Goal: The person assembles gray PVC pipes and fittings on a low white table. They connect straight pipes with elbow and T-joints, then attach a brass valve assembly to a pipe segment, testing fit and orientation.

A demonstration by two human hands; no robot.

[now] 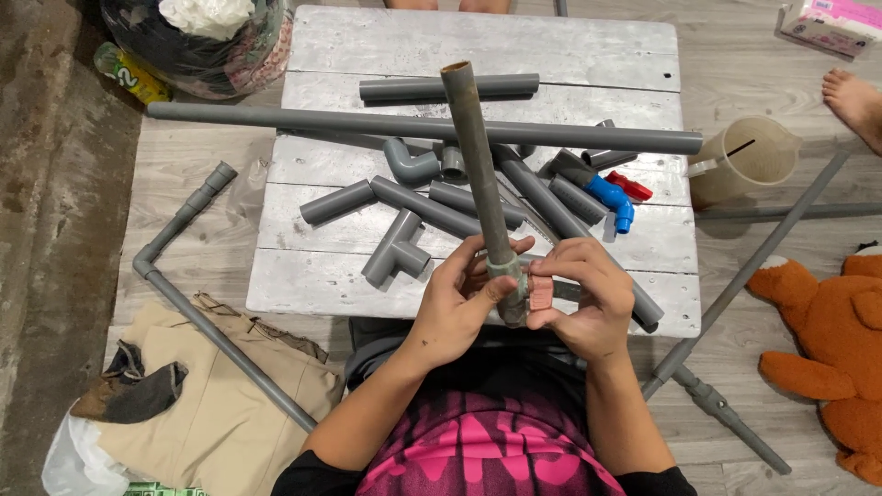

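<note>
My left hand (455, 308) grips the lower end of a grey pipe (476, 165) that stands nearly upright over the low white wooden table (478, 46). A green-grey band wraps the pipe's end just above my thumb. My right hand (588, 298) pinches a small pink roll of tape (541, 291) against that same end. Both hands hover at the table's near edge, above my lap.
Several grey pipe pieces and elbow fittings (411, 165) lie on the table, with one long pipe (423, 126) across it and a blue and red valve (614, 197). A plastic jug (744, 158), an orange plush toy (831, 331), floor pipes and another person's bare foot (854, 101) surround it.
</note>
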